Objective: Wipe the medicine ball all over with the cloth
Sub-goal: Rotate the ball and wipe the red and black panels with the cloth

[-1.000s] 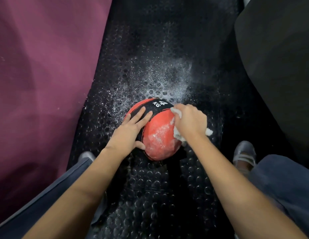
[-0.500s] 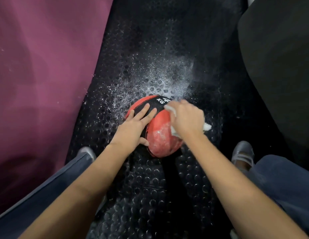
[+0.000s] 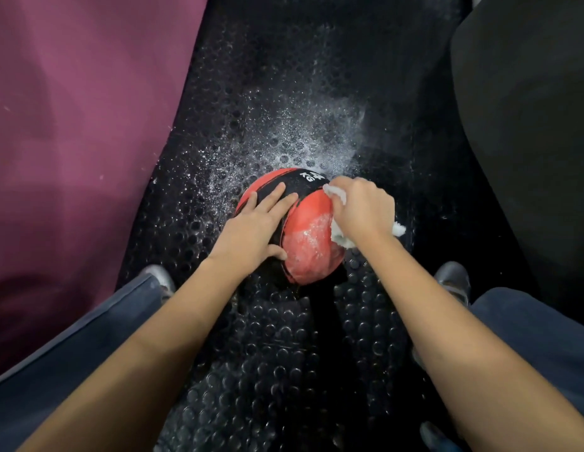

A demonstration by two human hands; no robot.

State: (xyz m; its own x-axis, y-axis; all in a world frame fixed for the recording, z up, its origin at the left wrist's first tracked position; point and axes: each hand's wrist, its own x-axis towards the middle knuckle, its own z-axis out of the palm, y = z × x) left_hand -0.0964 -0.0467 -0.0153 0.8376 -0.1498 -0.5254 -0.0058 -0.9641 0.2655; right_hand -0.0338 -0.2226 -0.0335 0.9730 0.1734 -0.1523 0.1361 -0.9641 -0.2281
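Note:
A red and black medicine ball marked "4 KG" sits on the black studded floor mat, with a pale wet patch on its red front. My left hand lies flat on the ball's left side, fingers straight across the black band. My right hand grips a white cloth and presses it against the ball's upper right side. Bits of the cloth stick out above and below the fist.
White spray droplets speckle the studded mat beyond the ball. A maroon padded surface rises on the left and a black padded block on the right. My knees in dark trousers and grey shoes flank the ball.
My right hand with the cloth has slid up the ball's right side towards the "4 KG" marking. The left hand has stayed flat on the ball.

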